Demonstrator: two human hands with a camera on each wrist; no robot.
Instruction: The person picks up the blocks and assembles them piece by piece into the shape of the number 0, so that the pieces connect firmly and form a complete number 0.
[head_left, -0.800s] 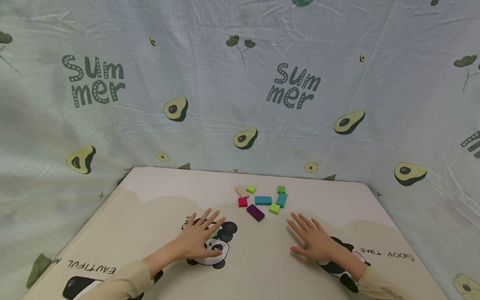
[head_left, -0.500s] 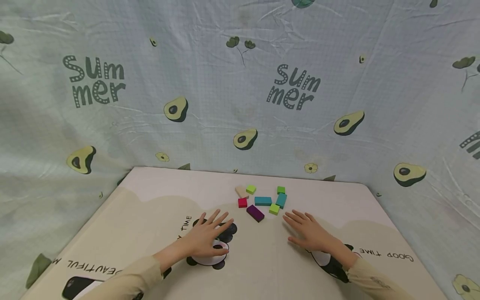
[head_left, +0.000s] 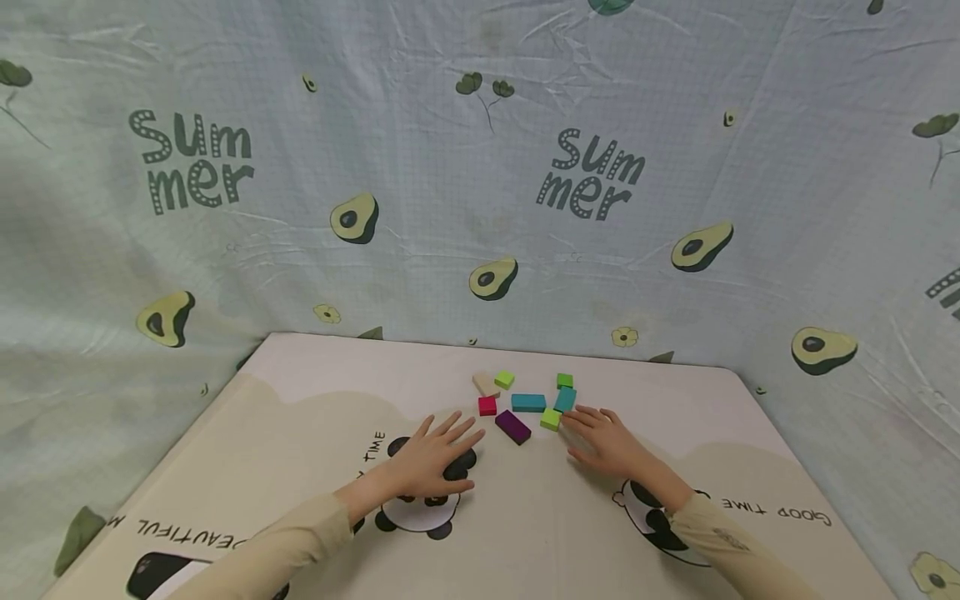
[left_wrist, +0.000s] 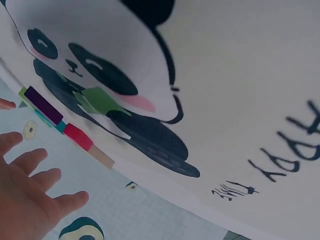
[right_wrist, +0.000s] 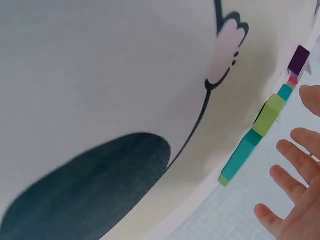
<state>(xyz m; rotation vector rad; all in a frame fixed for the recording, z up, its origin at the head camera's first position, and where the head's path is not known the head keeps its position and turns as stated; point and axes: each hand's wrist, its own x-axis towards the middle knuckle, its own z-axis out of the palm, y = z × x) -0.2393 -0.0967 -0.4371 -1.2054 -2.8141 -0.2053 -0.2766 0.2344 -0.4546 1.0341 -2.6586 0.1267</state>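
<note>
Several coloured blocks lie in a loose group on the table. My left hand point(head_left: 431, 465) is spread over the printed panda, its fingers straight and apart, left of the purple block point(head_left: 513, 427). My right hand point(head_left: 609, 442) has its fingertips close to the lime block point(head_left: 551, 419) and the teal block point(head_left: 566, 400); whether they touch cannot be told. Another teal block point(head_left: 528, 403) lies crosswise in the middle. Around it are a red block point(head_left: 487, 406), a beige block point(head_left: 486, 385), a second lime block point(head_left: 504, 380) and a green block point(head_left: 565, 381). Neither hand holds anything.
The pale table point(head_left: 360, 367) carries printed pandas and lettering. Behind it hangs a curtain point(head_left: 420, 150) printed with avocados and words, meeting the table's far edge. A printed dark phone shape point(head_left: 161, 573) shows at the lower left.
Both hands have moved inward and forward toward the blocks, the right one coming nearest to the lime and teal blocks. The blocks have stayed in place.
</note>
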